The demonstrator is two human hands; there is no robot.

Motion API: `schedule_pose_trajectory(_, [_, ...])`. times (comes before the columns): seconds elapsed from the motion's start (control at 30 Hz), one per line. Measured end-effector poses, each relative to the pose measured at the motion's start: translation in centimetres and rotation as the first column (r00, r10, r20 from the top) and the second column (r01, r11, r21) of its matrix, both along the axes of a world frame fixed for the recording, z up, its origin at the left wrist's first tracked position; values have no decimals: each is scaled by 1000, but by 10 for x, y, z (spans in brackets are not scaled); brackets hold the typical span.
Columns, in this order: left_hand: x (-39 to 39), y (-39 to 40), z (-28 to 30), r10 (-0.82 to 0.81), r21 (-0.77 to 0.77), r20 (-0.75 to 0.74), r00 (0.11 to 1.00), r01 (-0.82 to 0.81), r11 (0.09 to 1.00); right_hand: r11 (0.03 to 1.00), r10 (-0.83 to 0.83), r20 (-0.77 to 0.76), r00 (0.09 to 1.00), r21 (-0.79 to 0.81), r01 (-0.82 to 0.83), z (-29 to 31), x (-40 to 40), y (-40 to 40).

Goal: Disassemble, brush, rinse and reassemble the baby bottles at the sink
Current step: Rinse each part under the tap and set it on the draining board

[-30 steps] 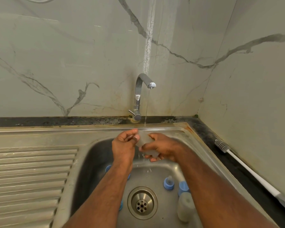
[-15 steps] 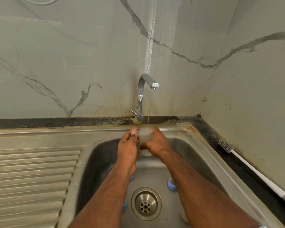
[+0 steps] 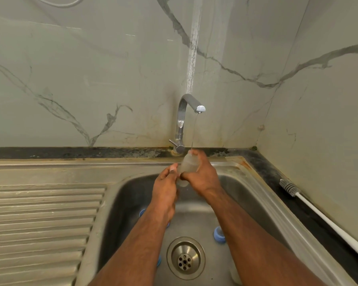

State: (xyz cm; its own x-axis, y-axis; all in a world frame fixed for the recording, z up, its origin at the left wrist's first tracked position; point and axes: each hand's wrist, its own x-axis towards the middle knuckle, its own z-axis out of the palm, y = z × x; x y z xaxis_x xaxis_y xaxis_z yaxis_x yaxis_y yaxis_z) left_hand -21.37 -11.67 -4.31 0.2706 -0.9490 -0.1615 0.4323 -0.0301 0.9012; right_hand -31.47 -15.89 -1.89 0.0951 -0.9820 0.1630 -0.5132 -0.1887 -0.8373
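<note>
A frosted clear bottle body (image 3: 187, 165) is held upright under the thin stream from the tap (image 3: 186, 112). My right hand (image 3: 203, 174) grips it around the side. My left hand (image 3: 166, 186) touches its lower left side with thumb and fingers curled against it. Blue bottle collars lie on the sink floor: one with a teat (image 3: 219, 235) right of the drain, another (image 3: 142, 213) partly hidden behind my left forearm.
The steel sink basin (image 3: 246, 195) has a drain (image 3: 185, 258) at its middle. A ribbed draining board (image 3: 39, 223) lies to the left. A white-handled bottle brush (image 3: 310, 205) rests on the dark counter at the right wall.
Both hands lifted the bottle body from low in the basin and turned it upright under the running water. A second bottle seen at the lower right is now hidden by my right arm.
</note>
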Motion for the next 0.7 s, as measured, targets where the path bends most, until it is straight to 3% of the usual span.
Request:
schedule_pose_trajectory(0.13, [2,-1,0,17,27,-152,988,-13,1000,993,-115,75,991,-29,117,-4,4,2])
schedule_pose_trajectory(0.2, [3,1,1,-21,27,-282,959,29,999,996,-85,147,985,0,86,-6,10,6])
schedule_pose_trajectory(0.3, [2,5,4,-46,-13,-374,926,44,999,995,-13,135,991,102,-1,-9,11,12])
schedule_pose_trajectory(0.4, [1,6,6,-38,-13,-334,942,36,999,972,-15,88,996,234,-6,-2,3,9])
schedule_pose_trajectory(0.53, [-2,7,11,-90,-2,-288,954,93,996,907,-42,195,980,420,-44,8,2,3])
schedule_pose_trajectory(0.7, [-3,8,7,-197,24,-127,972,201,979,870,-47,300,953,482,-108,15,2,-13])
